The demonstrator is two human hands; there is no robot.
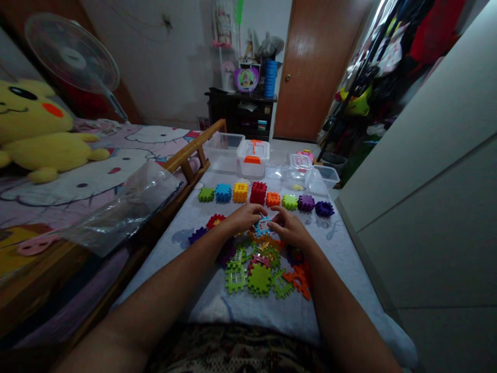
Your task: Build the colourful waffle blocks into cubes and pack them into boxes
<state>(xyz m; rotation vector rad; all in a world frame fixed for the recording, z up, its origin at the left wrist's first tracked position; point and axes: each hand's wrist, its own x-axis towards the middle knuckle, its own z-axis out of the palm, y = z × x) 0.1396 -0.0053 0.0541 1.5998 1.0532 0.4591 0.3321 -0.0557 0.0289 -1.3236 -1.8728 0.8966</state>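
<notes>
My left hand point(248, 216) and my right hand point(286, 226) are close together over the cloth-covered surface. Between their bent fingers is a light-blue toothed plastic building piece point(263, 226) with a pale centre. Nearer to me lies a loose heap of flat interlocking pieces: a green panel point(260, 280), green lattice pieces point(235, 280) and an orange piece point(300, 281). A red piece point(215, 221) and a dark purple piece point(198, 235) rest by my left forearm. Both forearms hide part of the heap.
Beyond my hands stands a row of stacked blocks, among them a blue block point(223, 192), a red block point(258, 192) and a purple block point(306, 203). Behind them are clear plastic bins point(224, 150) and a box with orange latches point(253, 158). A wooden rail point(194, 147) borders the left.
</notes>
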